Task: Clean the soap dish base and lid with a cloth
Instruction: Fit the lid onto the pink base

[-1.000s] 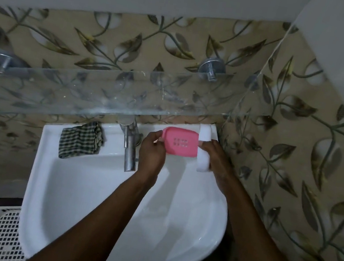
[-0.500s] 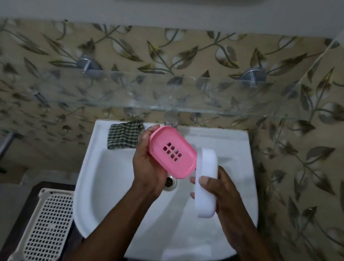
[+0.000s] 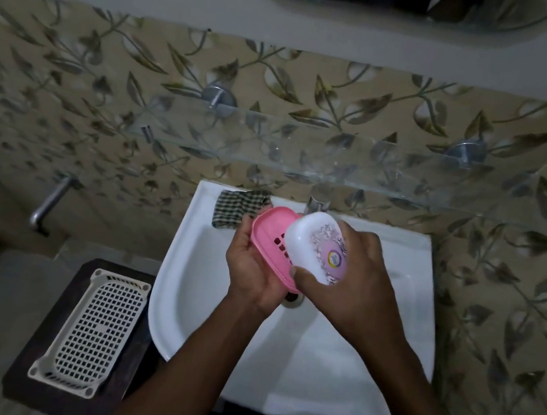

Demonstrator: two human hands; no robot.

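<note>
Curled grip of the left hand (image 3: pixel 253 269) round the pink base (image 3: pixel 270 228), of the right hand (image 3: pixel 357 280) round the white lid (image 3: pixel 306 239).

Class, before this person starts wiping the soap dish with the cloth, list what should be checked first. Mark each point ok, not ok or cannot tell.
1. Pink base firmly held: ok, the left hand grips it.
2. White lid firmly held: ok, the right hand grips it.
3. Both pieces over the sink, in case one slips: ok.
4. Checked cloth close by: ok, it lies on the sink's back rim, beside the base.
5. A hand free to take the cloth: not ok, both hold a piece.
6. Where the dirt sits on base and lid: cannot tell.
</note>
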